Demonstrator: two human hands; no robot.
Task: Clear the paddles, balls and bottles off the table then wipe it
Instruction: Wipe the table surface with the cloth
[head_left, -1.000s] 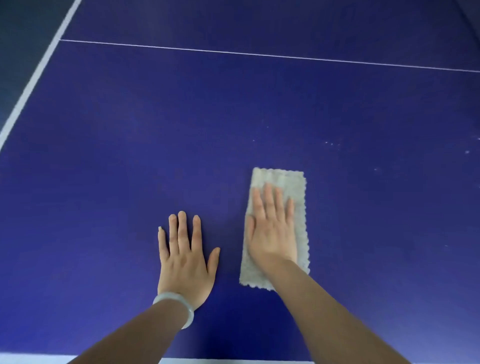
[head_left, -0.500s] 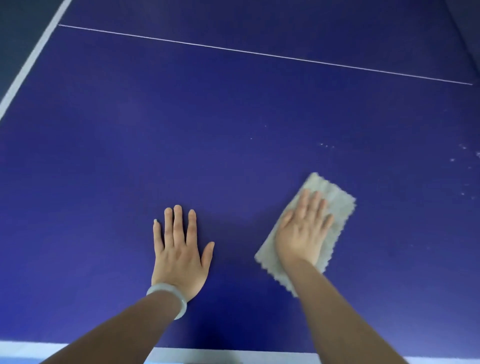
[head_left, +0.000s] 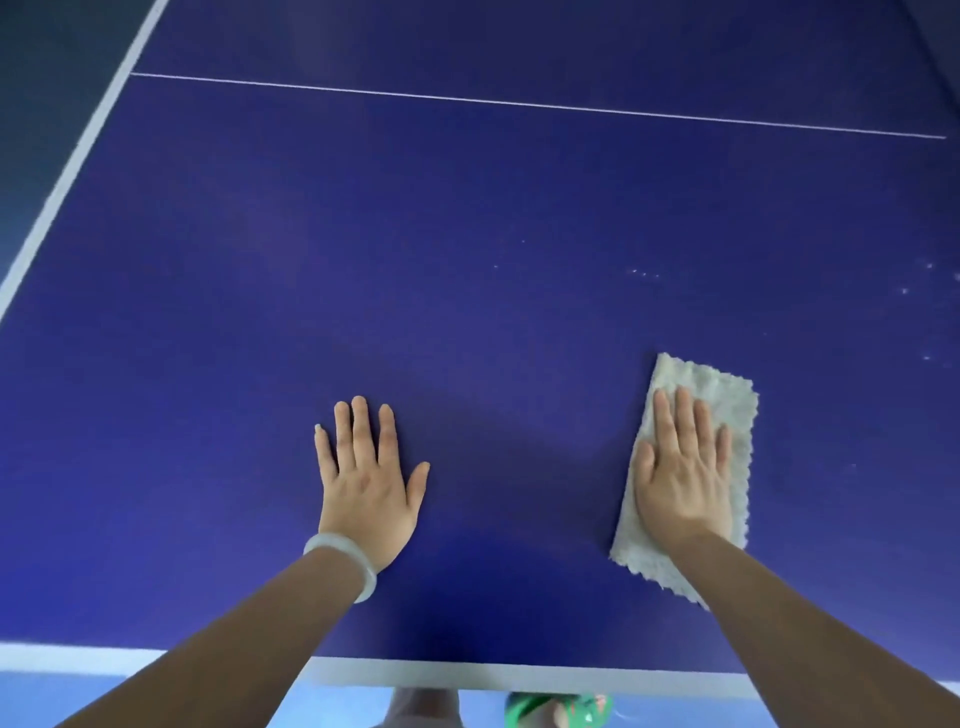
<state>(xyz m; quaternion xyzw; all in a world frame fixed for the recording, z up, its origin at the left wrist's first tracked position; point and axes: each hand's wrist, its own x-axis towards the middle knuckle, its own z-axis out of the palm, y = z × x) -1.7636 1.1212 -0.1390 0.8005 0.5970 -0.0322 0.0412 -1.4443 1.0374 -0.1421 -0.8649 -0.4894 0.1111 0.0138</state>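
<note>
Plainly, the wiping stage is in hand: the blue table-tennis table fills the view, and 0 paddles, 0 balls and 0 bottles show on the part seen. The folded pale cloth lies flat at the near right of the table, its long side running near to far. The right hand lies flat on top of it, fingers straight and close together, pressing it down. The left hand rests flat on the bare surface to the left, well apart from the cloth, fingers straight and thumb spread, seemingly as a brace.

To wipe well, I judge, keep the whole palm on the cloth so it does not bunch, and overlap the strokes. Carry it far and right, where small white specks dot the surface. The strip beyond the thin centre line likely calls for a lean or a step along the near edge band.

Counted:
- 1 table
- 3 white lines: the left sideline, the centre line and the near edge band
- 1 cloth
- 2 hands
- 1 pale bracelet, on the left wrist
- 1 thing that looks like a green sandal, below the near edge
- specks too small to count exactly
</note>
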